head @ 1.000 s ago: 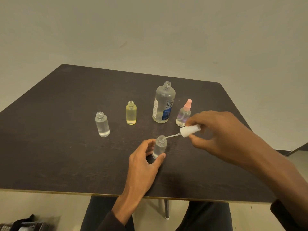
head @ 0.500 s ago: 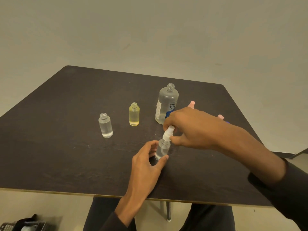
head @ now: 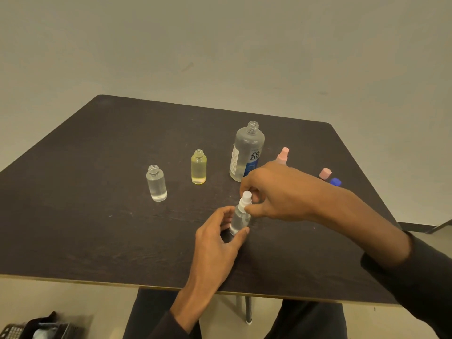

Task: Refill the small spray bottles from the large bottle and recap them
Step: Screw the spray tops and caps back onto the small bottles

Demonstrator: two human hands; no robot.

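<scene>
A dark wooden table (head: 97,216) fills most of the view, its near edge running across the bottom. Taking the table's centre as the clock's middle, the large bottle (head: 247,152) stands upright and uncapped at about 1 o'clock, clear, with a blue and white label. The right hand (head: 276,192) reaches in from 4 o'clock, its fingers and thumb curled round the white spray cap (head: 245,200), which sits on the neck of a small clear bottle (head: 239,221). The left hand (head: 217,238) comes up from 6 o'clock and grips that same bottle's body between thumb and fingers; the bottle stands on the table at about 5 o'clock, tilted slightly.

A yellow small bottle (head: 198,167) stands open at 12 o'clock, just left of the large bottle. Another clear small bottle (head: 156,183), also without a cap, stands at about 10 o'clock, partly filled with clear liquid. A pink spray top (head: 283,155) shows just above the right hand at 2 o'clock; what it sits on is hidden. At 3 o'clock a pink cap (head: 325,173) and a blue cap (head: 335,182) lie close together near the right edge.
</scene>
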